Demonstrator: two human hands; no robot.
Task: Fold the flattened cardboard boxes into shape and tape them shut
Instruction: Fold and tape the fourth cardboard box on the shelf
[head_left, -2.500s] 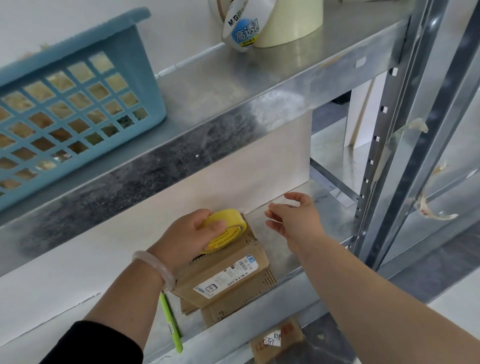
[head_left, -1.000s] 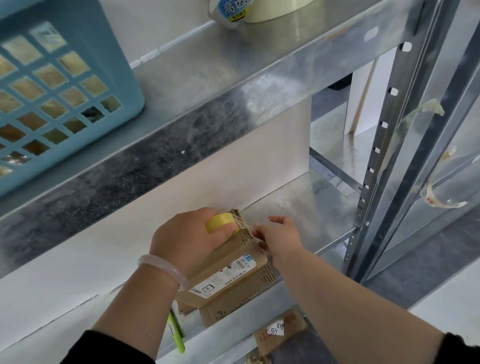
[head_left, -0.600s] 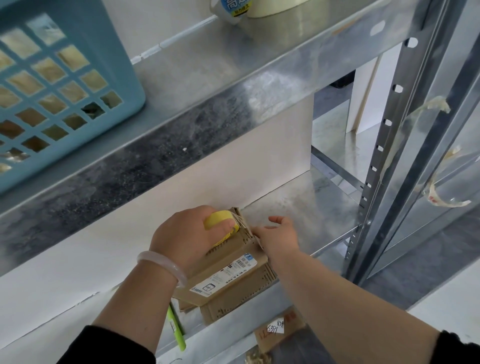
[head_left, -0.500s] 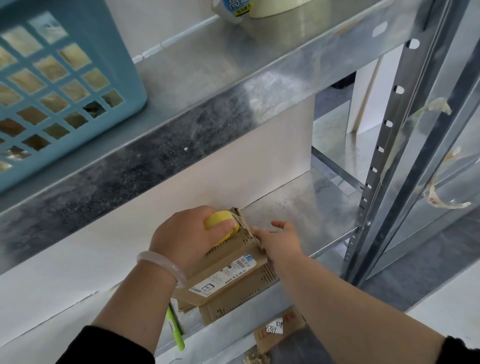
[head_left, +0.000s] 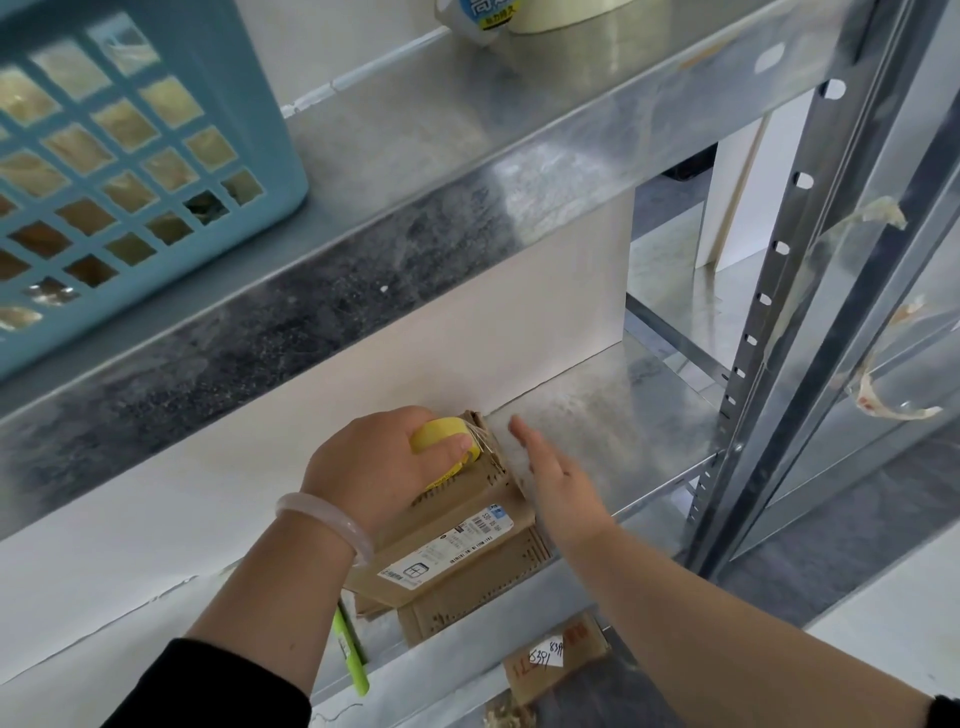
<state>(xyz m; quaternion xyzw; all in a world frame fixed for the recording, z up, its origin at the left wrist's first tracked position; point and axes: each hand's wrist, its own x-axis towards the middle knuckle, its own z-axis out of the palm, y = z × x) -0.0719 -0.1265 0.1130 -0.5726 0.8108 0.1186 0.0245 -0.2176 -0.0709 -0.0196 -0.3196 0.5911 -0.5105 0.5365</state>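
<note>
A small folded cardboard box (head_left: 457, 540) with a white shipping label sits on the lower metal shelf (head_left: 613, 415), on top of more brown cardboard. My left hand (head_left: 374, 467) grips a yellow tape roll (head_left: 441, 436) and holds it against the box's top far end. My right hand (head_left: 556, 478) lies along the box's right side with its fingers straight and holds nothing. Whether it touches the cardboard is unclear.
A blue plastic basket (head_left: 130, 156) stands on the upper shelf (head_left: 467, 156), with tape rolls (head_left: 519, 15) at the shelf's back. A green pen (head_left: 353, 660) lies left of the box. Another labelled cardboard piece (head_left: 556, 654) lies below. A perforated metal upright (head_left: 769, 312) rises on the right.
My right hand went to the box's far corner, then its fingers straightened along the box's right side. My left hand has stayed on the tape roll.
</note>
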